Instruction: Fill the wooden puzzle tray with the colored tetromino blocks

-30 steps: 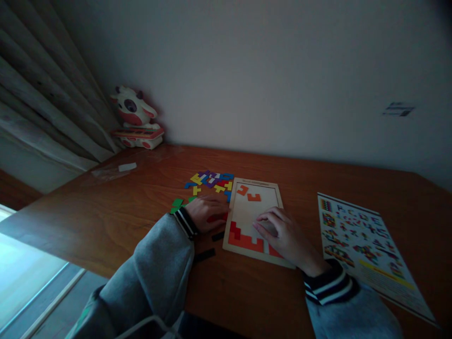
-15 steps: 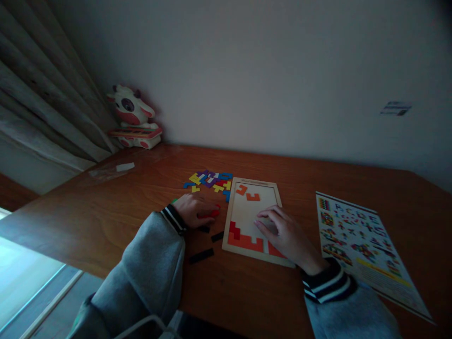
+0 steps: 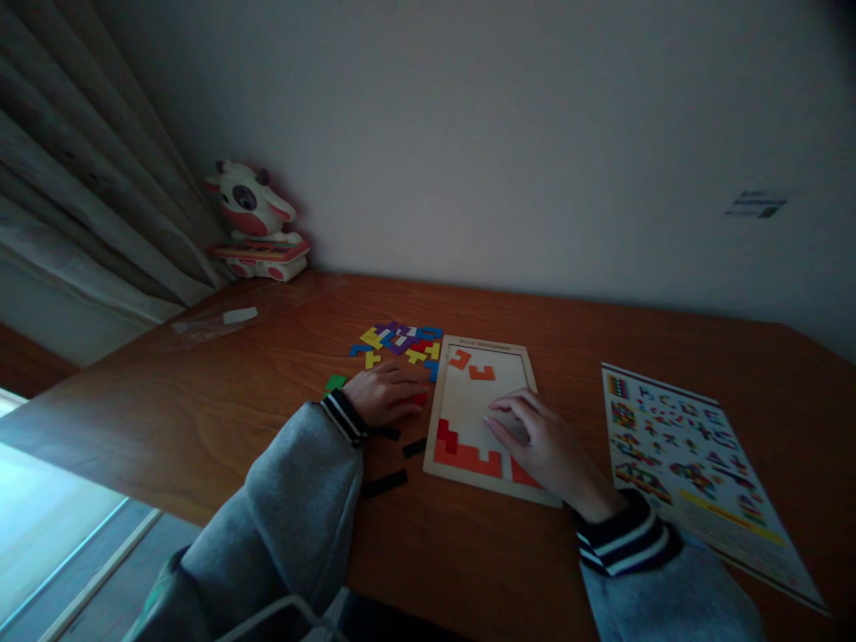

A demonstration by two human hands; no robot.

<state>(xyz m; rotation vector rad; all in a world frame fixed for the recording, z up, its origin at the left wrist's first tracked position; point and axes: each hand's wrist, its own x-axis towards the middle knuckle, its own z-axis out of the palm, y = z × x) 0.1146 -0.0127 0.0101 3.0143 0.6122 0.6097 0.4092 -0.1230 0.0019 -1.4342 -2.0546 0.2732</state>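
My left hand (image 3: 382, 393) is closed over a red piece (image 3: 419, 399) on the table, left of the wooden puzzle board (image 3: 433, 446). My right hand (image 3: 535, 437) hovers above the board's right side, thumb and fingers apart, with nothing between them. Two loose orange pieces (image 3: 481, 373) lie near the board's top. Red and orange pieces (image 3: 468, 457) line its lower edge. Several black pieces (image 3: 386, 483) rest below my left hand, and a green piece (image 3: 335, 382) is beside its wrist.
Beyond my left hand is a pile of blue, purple and yellow pieces (image 3: 401, 339). A printed pattern sheet (image 3: 695, 455) lies at the right. A cow toy (image 3: 258, 223) stands at the back left, near a curtain (image 3: 86, 178).
My left hand has moved slightly right, toward the board, and the red piece has shifted with it. More of the green piece shows now. My right hand has hardly moved.
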